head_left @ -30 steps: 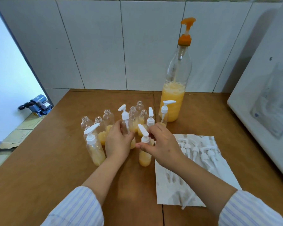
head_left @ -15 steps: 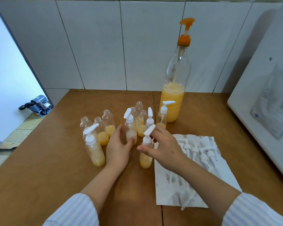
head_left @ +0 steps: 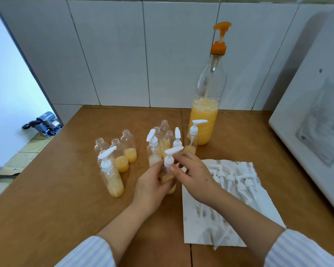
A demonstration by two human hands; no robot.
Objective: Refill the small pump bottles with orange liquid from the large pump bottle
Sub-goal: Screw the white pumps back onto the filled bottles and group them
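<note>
You gripped a part-filled small bottle [head_left: 169,185] with your left hand [head_left: 152,186], right hand [head_left: 194,174] pinching its white pump [head_left: 170,158]; uncapped bottles [head_left: 121,151] at 10 o'clock awaited pumps.

Two hands hold one small pump bottle [head_left: 169,182] upright on a brown table [head_left: 46,209]. The left hand [head_left: 152,186] wraps its body; the right hand [head_left: 193,174] pinches its white pump collar. More small bottles [head_left: 123,151], some uncapped, stand behind. A large pump bottle [head_left: 206,120] of orange liquid stands beyond. Loose white pumps [head_left: 231,180] lie on paper [head_left: 201,228].
</note>
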